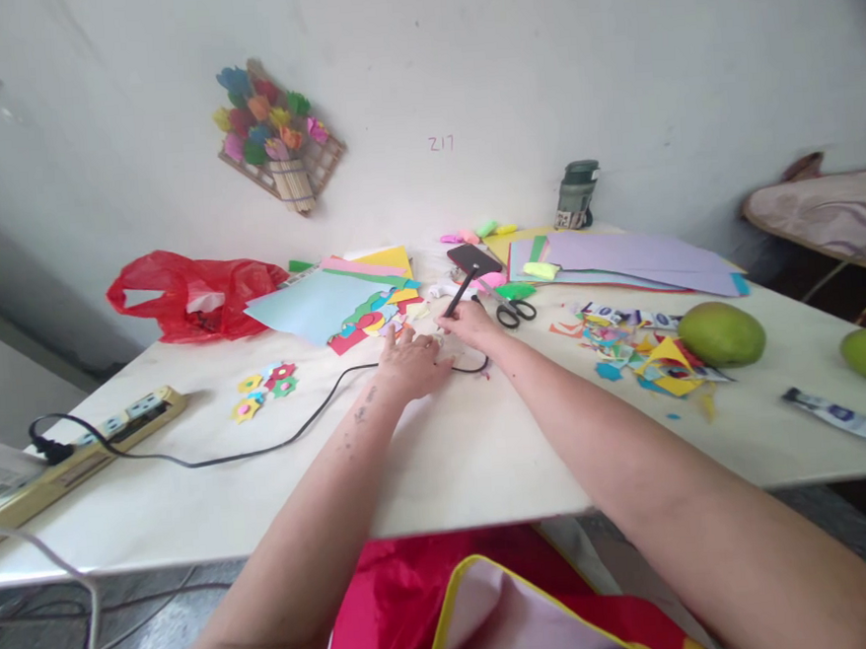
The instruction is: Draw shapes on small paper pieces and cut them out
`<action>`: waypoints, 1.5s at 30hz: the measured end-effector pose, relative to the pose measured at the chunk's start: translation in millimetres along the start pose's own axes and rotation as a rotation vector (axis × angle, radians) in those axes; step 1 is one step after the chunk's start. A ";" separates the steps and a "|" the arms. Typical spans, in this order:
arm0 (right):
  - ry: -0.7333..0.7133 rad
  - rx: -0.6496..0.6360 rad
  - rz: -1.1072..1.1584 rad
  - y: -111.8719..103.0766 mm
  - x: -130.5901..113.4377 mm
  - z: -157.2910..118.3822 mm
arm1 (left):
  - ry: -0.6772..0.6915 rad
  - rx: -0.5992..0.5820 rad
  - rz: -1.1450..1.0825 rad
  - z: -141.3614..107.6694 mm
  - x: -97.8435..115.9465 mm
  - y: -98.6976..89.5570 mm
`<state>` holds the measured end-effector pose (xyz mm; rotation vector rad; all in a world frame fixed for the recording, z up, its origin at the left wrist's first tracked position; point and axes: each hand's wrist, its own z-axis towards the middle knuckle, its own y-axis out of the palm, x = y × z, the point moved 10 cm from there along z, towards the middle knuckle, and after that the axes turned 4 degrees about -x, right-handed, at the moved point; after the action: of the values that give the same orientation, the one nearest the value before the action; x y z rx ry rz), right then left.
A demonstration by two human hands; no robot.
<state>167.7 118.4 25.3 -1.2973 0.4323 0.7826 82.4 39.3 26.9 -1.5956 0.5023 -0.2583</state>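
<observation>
My right hand (pixel 468 324) is closed around a black pen (pixel 460 293), which slants up and away from the table. Beside it on the left, my left hand (pixel 412 363) lies palm down with its fingers spread, next to small scraps of paper. What the pen tip touches is too small to make out. Cut colored paper pieces (pixel 369 319) lie just beyond my left hand. Black-handled scissors (pixel 515 313) rest right of my right hand, and a dark phone (pixel 473 259) lies behind it. Several paper flowers (pixel 284 385) sit on the left.
A black cable (pixel 220 462) runs from a power strip (pixel 114 426) toward my hands. A red plastic bag (pixel 215 290) is at the back left. Paper scraps (pixel 669 367), green fruit (pixel 721 334), a tube (pixel 844 416), stacked paper sheets (pixel 621 257) and a bottle (pixel 576 196) stand or lie on the right.
</observation>
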 end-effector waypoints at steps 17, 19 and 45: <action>-0.013 -0.012 -0.043 11.9 1.4 3.8 | -0.011 0.002 0.000 1.3 0.0 -0.1; -0.011 -0.008 -0.053 11.7 1.1 3.3 | -0.008 0.004 -0.005 1.1 0.8 -0.4; -0.006 -0.007 -0.116 11.2 -0.4 2.8 | -0.012 0.001 0.000 0.5 2.8 -1.8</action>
<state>158.9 121.8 18.5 -1.3138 0.3464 0.6911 85.4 38.5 28.3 -1.5957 0.4928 -0.2490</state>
